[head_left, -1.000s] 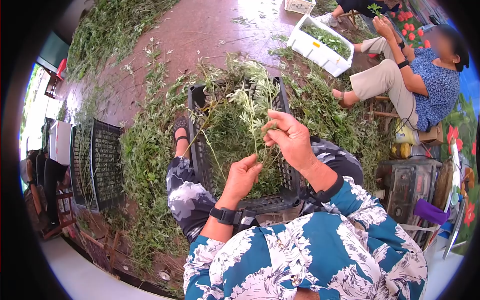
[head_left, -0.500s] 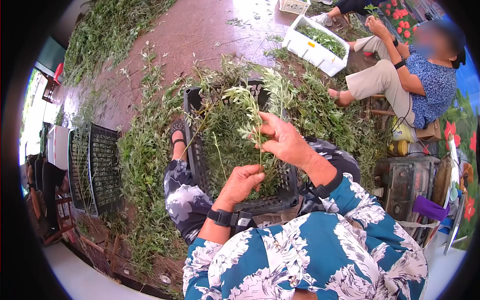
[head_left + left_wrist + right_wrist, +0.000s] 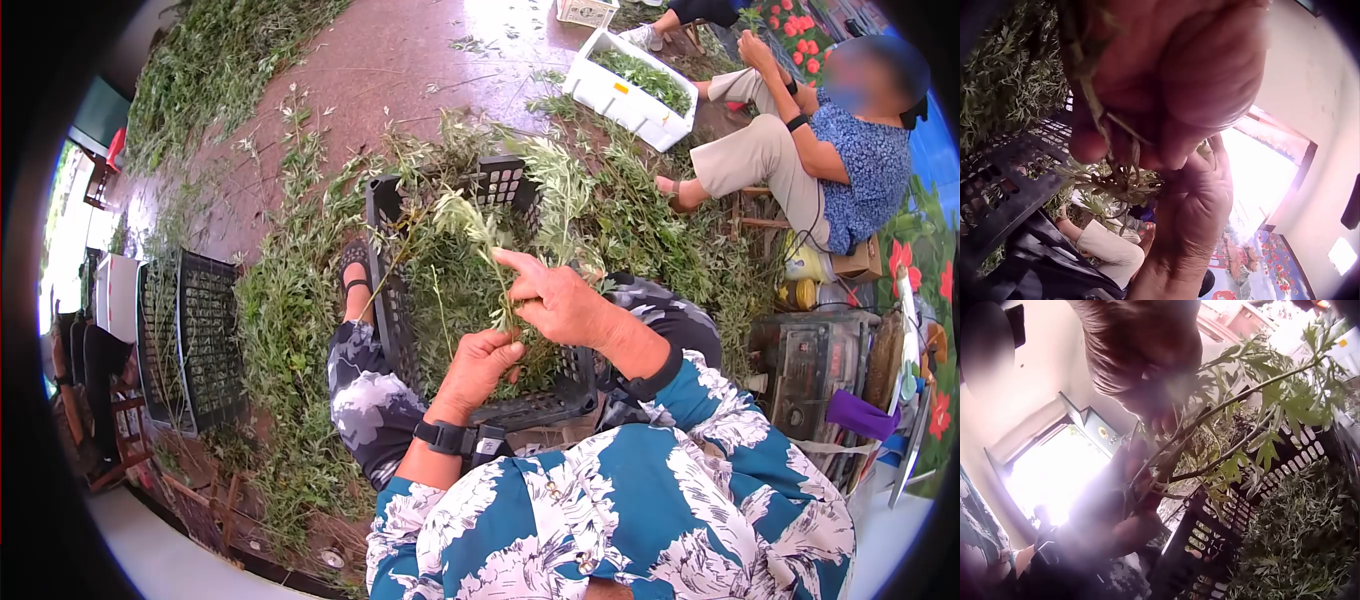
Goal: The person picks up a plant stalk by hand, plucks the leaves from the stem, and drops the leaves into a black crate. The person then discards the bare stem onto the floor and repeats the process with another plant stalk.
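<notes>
My left hand (image 3: 478, 365) pinches a thin green stem low down, between thumb and curled fingers. From there the leafy stem (image 3: 1229, 400) rises, its pale top bending to the left in the head view. Just above, my right hand (image 3: 565, 303) holds the same stem among its leaves, with the index finger reaching out past it. The two hands are close together over a black plastic crate (image 3: 540, 403). Cut leaves (image 3: 1297, 519) lie inside the crate, and a longer leafy branch (image 3: 560, 185) leans at its far right side.
Piles of leafy stems (image 3: 300, 400) cover the floor on both sides of the crate. A white box (image 3: 600, 95) of leaves stands at the far right, beside a seated person (image 3: 865, 170). At left is another black crate (image 3: 212, 340). Household items, including a purple cloth (image 3: 862, 416), crowd the right edge.
My right hand has come down and inward along the stem, nearer my left hand. The stem's top now bends further left. My left hand has shifted only slightly.
</notes>
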Demonstrator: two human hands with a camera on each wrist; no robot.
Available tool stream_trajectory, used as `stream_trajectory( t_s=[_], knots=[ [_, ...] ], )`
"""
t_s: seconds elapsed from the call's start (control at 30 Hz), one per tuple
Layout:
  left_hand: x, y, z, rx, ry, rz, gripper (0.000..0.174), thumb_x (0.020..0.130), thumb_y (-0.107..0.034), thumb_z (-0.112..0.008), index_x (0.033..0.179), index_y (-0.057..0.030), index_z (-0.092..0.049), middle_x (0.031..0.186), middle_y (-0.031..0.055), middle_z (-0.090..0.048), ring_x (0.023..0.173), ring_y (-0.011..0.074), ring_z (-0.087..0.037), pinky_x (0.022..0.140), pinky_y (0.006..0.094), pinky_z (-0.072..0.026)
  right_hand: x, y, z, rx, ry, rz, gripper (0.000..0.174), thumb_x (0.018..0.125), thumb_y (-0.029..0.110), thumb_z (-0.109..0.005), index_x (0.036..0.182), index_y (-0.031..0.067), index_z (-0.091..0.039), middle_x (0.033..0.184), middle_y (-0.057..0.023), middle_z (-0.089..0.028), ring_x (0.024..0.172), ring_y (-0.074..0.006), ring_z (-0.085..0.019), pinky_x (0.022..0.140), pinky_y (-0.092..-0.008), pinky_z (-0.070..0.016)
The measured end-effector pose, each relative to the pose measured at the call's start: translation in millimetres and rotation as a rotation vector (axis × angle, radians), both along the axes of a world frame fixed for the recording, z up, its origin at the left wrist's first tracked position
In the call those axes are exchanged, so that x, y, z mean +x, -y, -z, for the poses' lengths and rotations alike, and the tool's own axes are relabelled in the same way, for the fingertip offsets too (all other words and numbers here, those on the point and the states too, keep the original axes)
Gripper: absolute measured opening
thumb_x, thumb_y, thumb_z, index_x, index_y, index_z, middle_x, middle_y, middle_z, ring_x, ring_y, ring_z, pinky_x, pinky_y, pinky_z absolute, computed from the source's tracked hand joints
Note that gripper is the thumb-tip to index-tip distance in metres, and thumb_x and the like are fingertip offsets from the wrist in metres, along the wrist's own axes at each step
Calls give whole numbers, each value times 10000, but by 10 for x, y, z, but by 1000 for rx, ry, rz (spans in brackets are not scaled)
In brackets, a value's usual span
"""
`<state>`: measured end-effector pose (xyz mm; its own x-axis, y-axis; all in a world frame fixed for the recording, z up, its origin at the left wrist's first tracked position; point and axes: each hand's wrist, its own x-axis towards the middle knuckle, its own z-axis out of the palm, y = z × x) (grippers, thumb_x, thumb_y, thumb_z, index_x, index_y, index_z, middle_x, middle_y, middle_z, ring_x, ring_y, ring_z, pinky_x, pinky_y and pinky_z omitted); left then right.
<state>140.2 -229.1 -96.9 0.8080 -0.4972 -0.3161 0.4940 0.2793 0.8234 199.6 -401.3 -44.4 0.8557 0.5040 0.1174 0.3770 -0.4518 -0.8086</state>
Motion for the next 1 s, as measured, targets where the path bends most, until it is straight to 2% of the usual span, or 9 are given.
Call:
stream_trajectory(
  t_s=[0.17,0.27,0.37,0.47,0.6,0.7,0.77,0.9,1.0],
  knots=[
    [7,-11,4,30,26,3,176,841,-97,-563,944,45,-573,743,50,-573,565,113,-505,507,251,-444,-17,-28,-218,123,-242,207,590,679,-11,-536,1248,12,-379,793,-54,-616,633,-97,-568,599,-247,-472],
    [8,-6,13,28,33,-20,191,844,-94,-559,970,49,-564,744,53,-574,563,117,-505,504,250,-443,-6,-15,-146,315,-423,266,603,668,-29,-537,1250,16,-383,781,-60,-616,629,-99,-568,604,-246,-475],
    [8,3,23,5,21,-36,197,848,-96,-553,977,52,-561,739,54,-572,562,118,-506,500,251,-442,-10,-19,-65,104,-79,133,599,658,-29,-540,1239,31,-408,856,-94,-626,675,-159,-602,642,-260,-482],
    [4,8,31,-16,-4,-57,195,852,-102,-550,969,52,-563,733,57,-573,566,117,-507,497,252,-441,-17,-11,-90,25,-71,30,448,654,-20,-534,1101,15,-518,1055,-130,-599,748,-189,-623,677,-266,-473],
    [15,13,11,-19,-34,-74,191,858,-113,-543,958,48,-573,729,55,-575,577,113,-508,494,256,-443,29,44,-159,118,-133,22,466,622,-33,-520,1083,33,-523,907,-96,-626,674,-178,-603,645,-265,-454],
    [8,18,17,2,-45,-49,190,859,-118,-541,952,43,-580,724,48,-574,573,111,-505,489,258,-443,35,47,-302,107,-307,-38,405,595,-52,-495,987,26,-561,930,-100,-598,621,-181,-584,602,-264,-439],
    [-1,26,24,9,-50,-43,186,859,-118,-538,950,39,-583,721,44,-573,567,110,-503,484,255,-441,34,39,-318,94,-293,-119,672,589,-57,-504,1246,66,-439,660,-56,-604,585,-163,-554,601,-252,-433],
    [3,52,3,29,-84,-62,157,860,-101,-519,921,27,-586,706,39,-562,557,109,-500,475,247,-433,-1,-32,-254,-152,-193,-243,684,575,-63,-475,1247,65,-438,665,-70,-601,593,-175,-559,606,-259,-432],
    [21,51,-56,56,-111,-79,132,858,-85,-500,874,16,-583,683,31,-543,551,108,-494,472,245,-431,-3,-27,-267,54,-304,-217,680,568,-58,-492,1236,56,-435,709,-70,-613,608,-195,-575,629,-260,-446]
  ],
)
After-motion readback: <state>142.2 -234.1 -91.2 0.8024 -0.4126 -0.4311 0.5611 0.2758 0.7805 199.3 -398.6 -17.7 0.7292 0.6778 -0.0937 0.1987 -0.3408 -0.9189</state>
